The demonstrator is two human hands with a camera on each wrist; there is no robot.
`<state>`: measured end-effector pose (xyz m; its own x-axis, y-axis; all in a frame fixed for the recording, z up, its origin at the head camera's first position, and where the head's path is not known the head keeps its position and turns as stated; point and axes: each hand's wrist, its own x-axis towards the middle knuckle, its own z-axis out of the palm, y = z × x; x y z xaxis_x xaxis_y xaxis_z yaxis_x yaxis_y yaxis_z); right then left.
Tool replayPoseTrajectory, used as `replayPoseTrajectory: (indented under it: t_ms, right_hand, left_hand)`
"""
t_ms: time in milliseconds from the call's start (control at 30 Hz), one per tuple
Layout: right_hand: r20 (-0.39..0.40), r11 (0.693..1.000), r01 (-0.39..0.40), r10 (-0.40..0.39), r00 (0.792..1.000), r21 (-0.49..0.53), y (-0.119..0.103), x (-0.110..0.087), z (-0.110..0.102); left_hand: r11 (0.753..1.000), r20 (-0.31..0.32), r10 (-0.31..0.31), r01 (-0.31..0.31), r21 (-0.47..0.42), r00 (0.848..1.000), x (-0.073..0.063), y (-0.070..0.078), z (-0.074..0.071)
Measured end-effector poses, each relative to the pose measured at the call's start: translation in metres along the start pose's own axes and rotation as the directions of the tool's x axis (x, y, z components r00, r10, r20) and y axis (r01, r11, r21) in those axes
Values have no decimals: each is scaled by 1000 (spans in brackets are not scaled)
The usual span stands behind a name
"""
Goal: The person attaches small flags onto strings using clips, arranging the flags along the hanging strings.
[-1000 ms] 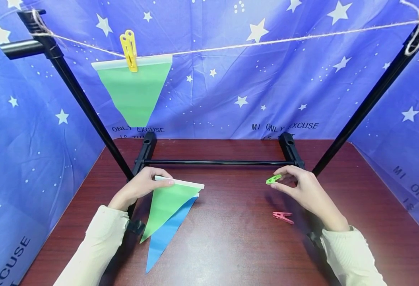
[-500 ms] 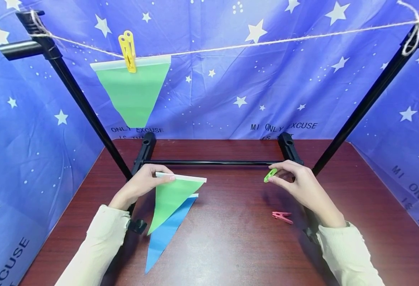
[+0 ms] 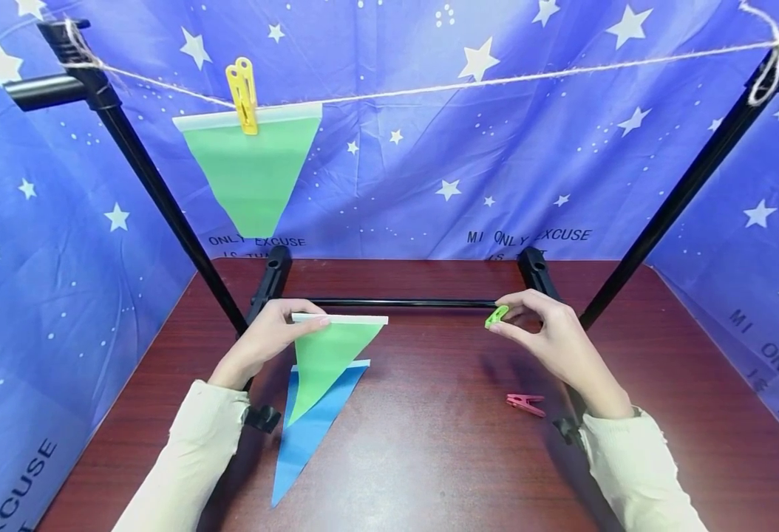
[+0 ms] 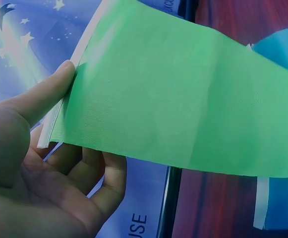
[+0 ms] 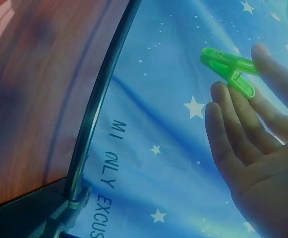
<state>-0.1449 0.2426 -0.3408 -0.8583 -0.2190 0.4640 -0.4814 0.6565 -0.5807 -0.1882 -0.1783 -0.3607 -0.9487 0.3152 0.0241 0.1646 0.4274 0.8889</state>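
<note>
My left hand [image 3: 264, 341] pinches a green pennant flag [image 3: 326, 355] by its white top band, thumb in front, near the band's left end. The flag hangs point down, overlapping a blue pennant flag [image 3: 319, 428] that lies on the table. In the left wrist view, the green flag [image 4: 153, 94] spreads out from under the thumb. Over on the right, my right hand [image 3: 565, 343] holds a small green clothespin [image 3: 497, 317] between thumb and fingers. The right wrist view shows this clothespin [image 5: 228, 69] by the thumb tip, its nose pointing away from the palm.
A string [image 3: 429, 89] runs between two black posts. A yellow clothespin [image 3: 245, 100] fixes another green flag [image 3: 256, 174] to it. A pink clothespin [image 3: 525, 403] lies on the brown table [image 3: 429, 458]. A black crossbar [image 3: 403, 303] spans the back, before a starry curtain [image 3: 396, 192].
The left hand has raised the green flag, uncovering more of the blue one. My right hand has moved up and slightly left, turning the green clothespin.
</note>
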Motion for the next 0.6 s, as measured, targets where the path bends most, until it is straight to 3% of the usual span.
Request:
replayPoseTrajectory:
  t_ms: [367, 600]
  right_hand:
    - [-17, 993, 118, -118, 993, 2, -12, 14, 0]
    - [-22, 989, 151, -151, 988, -12, -22, 23, -1]
  left_hand:
    - [999, -44, 33, -33, -15, 999, 4, 7, 8]
    - [997, -62, 70, -72, -30, 996, 9, 14, 12]
